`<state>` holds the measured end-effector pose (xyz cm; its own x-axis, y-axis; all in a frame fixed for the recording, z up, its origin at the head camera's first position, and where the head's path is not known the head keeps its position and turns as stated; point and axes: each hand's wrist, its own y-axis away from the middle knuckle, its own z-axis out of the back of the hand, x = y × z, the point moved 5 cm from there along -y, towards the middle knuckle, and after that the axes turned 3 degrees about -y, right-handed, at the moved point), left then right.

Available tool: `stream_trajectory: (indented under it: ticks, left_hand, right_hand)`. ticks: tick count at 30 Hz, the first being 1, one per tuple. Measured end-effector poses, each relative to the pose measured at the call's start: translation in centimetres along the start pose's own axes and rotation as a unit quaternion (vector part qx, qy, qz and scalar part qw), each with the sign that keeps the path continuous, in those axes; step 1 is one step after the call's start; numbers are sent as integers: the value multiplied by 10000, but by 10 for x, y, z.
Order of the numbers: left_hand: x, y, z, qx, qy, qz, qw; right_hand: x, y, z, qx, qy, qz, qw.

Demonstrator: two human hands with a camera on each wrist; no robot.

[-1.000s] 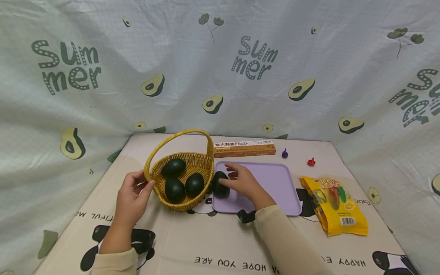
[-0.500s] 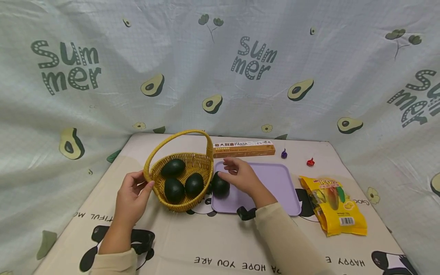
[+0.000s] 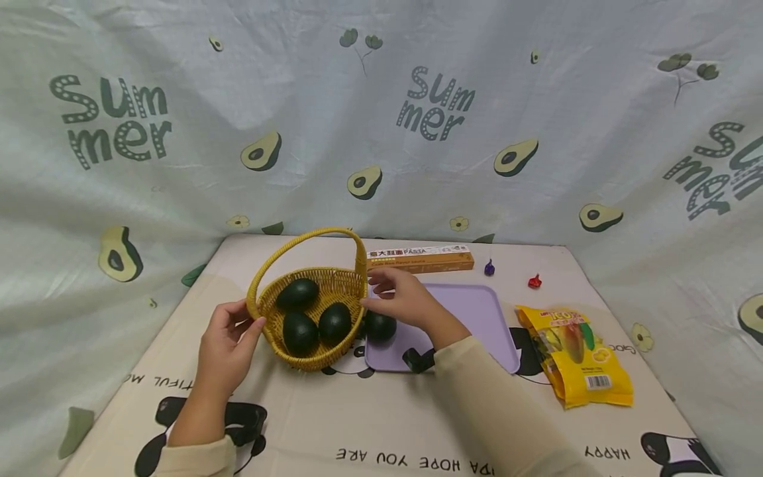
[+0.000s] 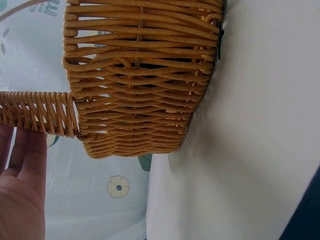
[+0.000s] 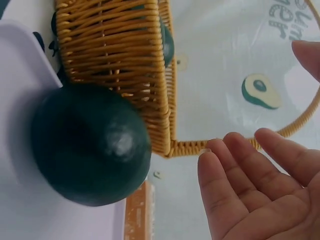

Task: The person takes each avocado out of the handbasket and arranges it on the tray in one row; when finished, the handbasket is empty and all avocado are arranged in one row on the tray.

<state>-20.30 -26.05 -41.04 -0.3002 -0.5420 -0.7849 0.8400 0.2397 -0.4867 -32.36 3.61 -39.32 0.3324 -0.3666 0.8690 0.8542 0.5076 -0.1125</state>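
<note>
Wicker first: at centre left of the head view the left hand [image 3: 229, 344] rests against the yellow basket [image 3: 346, 281], fingers relaxed on its rim near the handle foot, as it did a second ago. Three dark avocados [image 3: 300, 331] lie inside. Just right of the basket wall, a fourth avocado [image 3: 379, 326] sits on the near left corner of the purple tray [image 3: 477, 311]. A second ago the right hand [image 3: 405, 301] lay over this fruit; now it has lifted and drifted toward the basket rim, fingers spread and holding nothing, so the avocado looks released on the tray. The tray's middle and right side are bare. Behind it lies a pasta box [image 3: 420, 258]; further right lie two small sweets [image 3: 534, 281] and a yellow snack bag [image 3: 575, 354] near the table edge.
</note>
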Motion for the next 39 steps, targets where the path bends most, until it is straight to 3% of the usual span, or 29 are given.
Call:
stream_trajectory:
  ticks: [15, 27, 39]
  left_hand:
    - [-1, 1, 1, 51, -23, -8, 10000]
    - [0, 1, 1, 69, -1, 3, 10000]
    - [1, 2, 1, 81, -75, 11, 9999]
  right_hand:
    - [10, -18, -16, 499, 185, 13, 9986]
    - [14, -30, -26, 940, 713, -194, 9928]
    - [22, -37, -39, 1481, 655, -200, 9866]
